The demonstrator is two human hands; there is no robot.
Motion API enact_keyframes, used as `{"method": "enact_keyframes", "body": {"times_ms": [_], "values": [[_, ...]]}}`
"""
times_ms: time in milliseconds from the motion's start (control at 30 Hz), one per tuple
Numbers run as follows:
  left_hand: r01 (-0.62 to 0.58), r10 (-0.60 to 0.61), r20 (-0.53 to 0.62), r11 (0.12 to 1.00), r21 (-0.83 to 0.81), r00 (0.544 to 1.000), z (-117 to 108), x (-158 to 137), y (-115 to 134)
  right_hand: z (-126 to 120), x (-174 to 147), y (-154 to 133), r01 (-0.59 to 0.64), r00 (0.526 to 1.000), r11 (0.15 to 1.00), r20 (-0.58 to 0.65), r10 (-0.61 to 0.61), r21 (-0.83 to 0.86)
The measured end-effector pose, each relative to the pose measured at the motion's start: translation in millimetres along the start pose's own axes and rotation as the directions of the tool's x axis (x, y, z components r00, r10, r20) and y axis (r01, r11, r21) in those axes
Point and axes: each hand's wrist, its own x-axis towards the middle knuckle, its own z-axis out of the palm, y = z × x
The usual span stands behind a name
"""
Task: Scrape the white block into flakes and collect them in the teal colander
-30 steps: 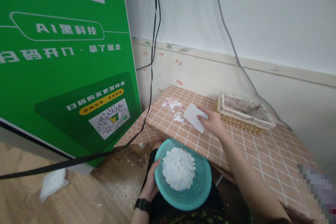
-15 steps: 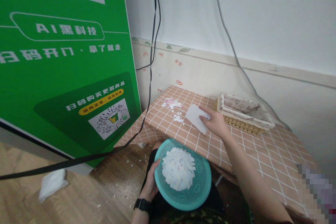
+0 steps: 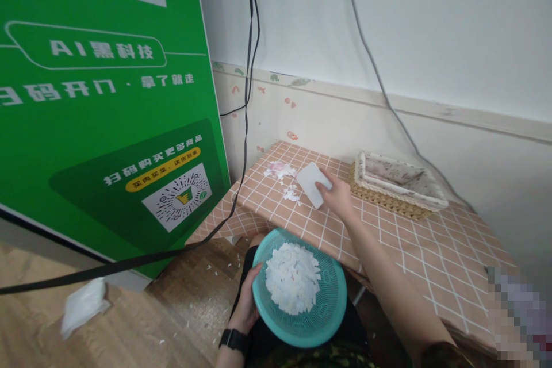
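"Beside the checked table (image 3: pixel 414 264), over the seated person's lap: turquoise colander (image 3: pixel 330 305). Grip?"

"Left hand (image 3: pixel 247 302) clasps its left rim, thumb at the edge, other fingers mostly hidden. Right hand (image 3: pixel 337 195), out over the table, pinches a flat white card (image 3: pixel 311 184), thumb on the upper face."

"How much in, how much out?"

"Most is in, I'd judge: a broad heap of white scraps (image 3: pixel 293 279) sits mid-colander. Left on the table: a larger scatter (image 3: pixel 280 171), pink among the white, towards the far left corner; a smaller scatter (image 3: pixel 291 193) just nearer the lap. Neither gathered yet. Pale bits (image 3: pixel 207 316) on the floor, too."

"Card against scraps?"

"Left corner just beside the larger scatter. Whether the edge meets the table, cannot tell."

"Look of the pieces?"

"Thin, flat, angular, like cut or torn paper. Mainly white, some faintly bluish. Loose mound, pieces overlapping at odd angles; ribbed colander wall bare around it. Card plain and pale, corners rounded, bigger than any scrap, probably stiff."

"Anything else close?"

"Wicker basket (image 3: pixel 388 201), lined with patterned fabric, on the table just right of the right hand."
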Motion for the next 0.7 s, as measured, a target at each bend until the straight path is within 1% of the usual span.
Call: {"method": "enact_keyframes", "body": {"times_ms": [67,167,233,333,400,467,533,600,700], "values": [[0.002,-0.002,-0.003,1.0,0.003,1.0,-0.7,0.8,-0.2,8.2,-0.2,-3.8,-0.02,1.0,1.0,0.023,0.02,-0.02],[0.008,-0.008,0.006,1.0,-0.008,1.0,-1.6,1.6,0.2,10.9,-7.4,-0.2,-0.052,0.999,0.998,-0.016,0.051,-0.045],[0.02,-0.02,0.018,1.0,-0.023,1.0,-1.9,1.6,0.7,6.2,-14.8,8.3,-0.078,0.995,0.996,-0.063,0.074,-0.052],[0.023,-0.022,0.034,0.999,-0.036,0.999,-1.8,0.9,1.4,-6.2,-23.6,21.9,-0.148,0.982,0.987,-0.124,0.139,-0.063],[0.017,-0.015,0.048,0.999,-0.033,0.999,-1.7,0.5,1.7,-14.0,-24.7,25.2,-0.143,0.981,0.988,-0.139,0.134,-0.056],[0.011,-0.01,0.05,1.0,-0.025,0.999,-2.0,0.7,1.6,-19.0,-21.5,21.5,-0.067,0.993,0.997,-0.1,0.065,-0.023],[-0.003,0.004,0.038,1.0,-0.017,0.999,-2.5,1.1,1.3,-20.9,-15.6,12.3,0.011,1.0,1.0,-0.028,-0.011,0.007],[-0.008,0.009,0.03,1.0,-0.015,1.0,-3.3,1.7,0.7,-20.4,-9.3,1.6,0.055,0.997,0.999,0.049,-0.055,0.002],[0.005,-0.004,0.039,1.0,-0.017,0.999,-4.2,2.3,-0.1,-17.9,-2.4,-9.3,0.091,0.99,0.995,0.116,-0.085,-0.044]]}}
